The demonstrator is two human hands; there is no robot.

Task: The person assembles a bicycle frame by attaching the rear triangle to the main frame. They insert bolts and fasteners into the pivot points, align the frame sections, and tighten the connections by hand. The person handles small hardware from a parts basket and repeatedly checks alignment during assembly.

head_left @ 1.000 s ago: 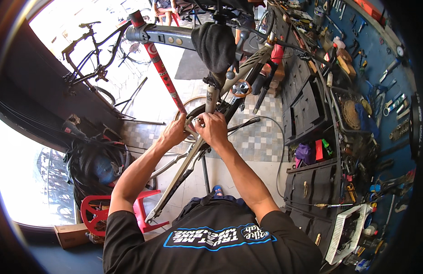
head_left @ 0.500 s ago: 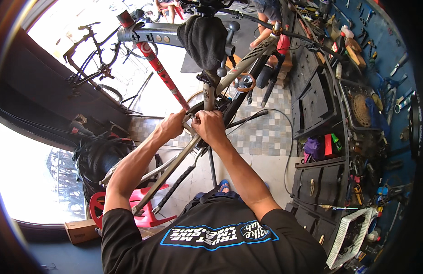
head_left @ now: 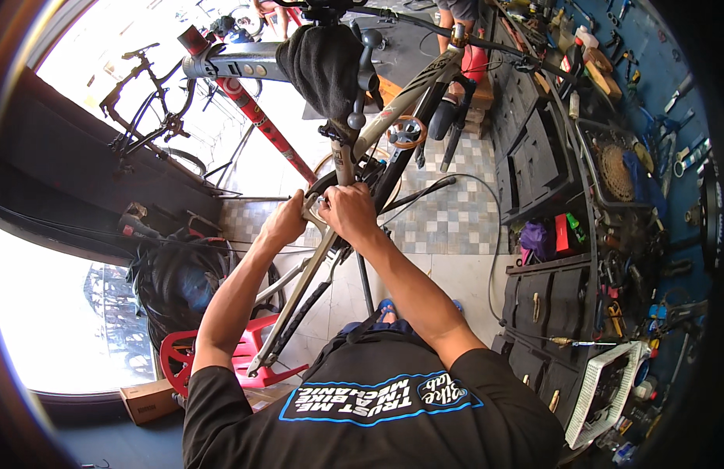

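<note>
A grey-beige bicycle frame (head_left: 319,250) hangs in front of me, its rear stays slanting down to the lower left. My left hand (head_left: 285,220) is closed on the frame's left side, where the stays meet below the seat tube (head_left: 344,160). Just right of it, my right hand (head_left: 349,209) has its fingers curled in a pinch at the same joint. Whatever small part lies between those fingertips is too hidden to name. Above, a dark cloth (head_left: 319,66) covers the clamp at the end of a repair stand arm (head_left: 252,64).
A red stand post (head_left: 264,125) rises on the left. The red plastic chair (head_left: 252,352) stands at lower left near a cardboard box (head_left: 147,399). Drawers (head_left: 538,168) and a tool wall (head_left: 675,102) line the right, with a white basket (head_left: 604,395). Other people are at the top.
The rear stays have swung slightly, their lower end shifting right. Both hands remain at the joint while my view shifts a little. A person at the top has moved their arm out of sight.
</note>
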